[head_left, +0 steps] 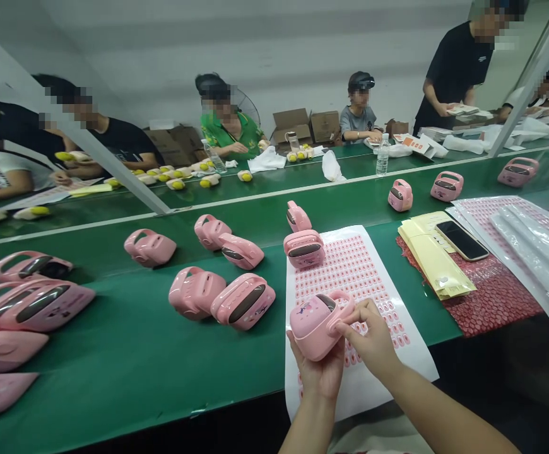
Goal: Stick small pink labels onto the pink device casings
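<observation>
Head view: the left hand [319, 369] cups a pink toy [317, 325] from below, fingers closed round its base to steady it over the sticker sheet [350, 265]. The right hand [371, 337] pinches at its handle end (possibly pressing a sticker on), fingertips together on the plastic.

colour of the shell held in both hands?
Pink shell, with a dark panel on top; the head view shows it best.

Factory assembly line: long green conveyor belt [127, 353], rows of pink toy casings [243, 300], seated workers [230, 129].
</observation>
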Available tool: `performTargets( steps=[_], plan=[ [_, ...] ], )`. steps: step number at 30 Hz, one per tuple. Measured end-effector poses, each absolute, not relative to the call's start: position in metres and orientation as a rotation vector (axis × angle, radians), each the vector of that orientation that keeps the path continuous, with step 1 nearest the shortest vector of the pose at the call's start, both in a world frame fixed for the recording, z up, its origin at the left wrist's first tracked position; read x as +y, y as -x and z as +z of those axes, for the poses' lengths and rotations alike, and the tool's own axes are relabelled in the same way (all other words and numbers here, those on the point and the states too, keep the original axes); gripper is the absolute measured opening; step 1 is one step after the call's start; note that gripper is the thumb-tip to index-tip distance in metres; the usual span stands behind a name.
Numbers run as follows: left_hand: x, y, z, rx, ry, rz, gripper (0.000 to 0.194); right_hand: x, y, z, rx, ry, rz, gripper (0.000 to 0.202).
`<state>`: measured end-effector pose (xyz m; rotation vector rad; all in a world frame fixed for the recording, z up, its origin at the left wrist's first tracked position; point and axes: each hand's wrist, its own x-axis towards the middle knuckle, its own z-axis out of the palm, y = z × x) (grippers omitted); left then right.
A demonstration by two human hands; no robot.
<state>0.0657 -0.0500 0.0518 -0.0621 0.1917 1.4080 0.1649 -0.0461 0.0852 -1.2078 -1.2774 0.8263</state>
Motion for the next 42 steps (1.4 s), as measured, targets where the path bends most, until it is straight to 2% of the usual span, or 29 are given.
performTargets(
  steps=[2, 7, 10, 14, 18, 25, 32, 36, 40, 42],
  plan=[
    [-0.05, -0.067, 0.054, 0.204, 0.052, 1.389, 0.058, -0.044, -0.167, 0.087, -1.309, 1.215, 0.783, 0.017],
    [-0.053, -0.061, 0.053, 0.181, -0.004, 1.363, 0.043, -0.032, -0.176, 0.077, -1.229, 1.33, 0.929, 0.036],
    [-0.055, -0.046, 0.056, 0.209, -0.061, 1.365, 0.041, -0.034, -0.175, 0.06, -1.181, 1.343, 0.928, 0.025],
    [-0.054, -0.021, 0.07, 0.192, -0.157, 1.566, 0.05, -0.061, -0.156, 0.033, -1.697, 1.203, 0.657, 0.014],
    [-0.055, -0.007, 0.073, 0.221, -0.216, 1.703, 0.055, -0.084, -0.13, 0.008, -2.261, 0.922, 0.309, 0.02],
    [-0.058, -0.002, 0.059, 0.338, -0.113, 1.702, 0.058, -0.073, -0.121, -0.008, -2.351, 0.766, -0.087, 0.015],
    [-0.058, 0.0, 0.063, 0.335, -0.107, 1.726, 0.052, -0.073, -0.121, -0.007, -2.307, 0.674, -0.159, 0.024],
    [-0.059, 0.001, 0.062, 0.224, -0.178, 1.702, 0.049, -0.077, -0.118, -0.009, -2.236, 0.737, 0.087, 0.02],
    [-0.062, -0.005, 0.058, 0.116, -0.24, 1.621, 0.05, -0.069, -0.132, 0.024, -1.813, 0.948, 0.946, 0.009],
    [-0.063, -0.012, 0.054, 0.142, -0.214, 1.594, 0.05, -0.06, -0.145, 0.051, -1.449, 1.001, 1.308, 0.011]
  ],
)
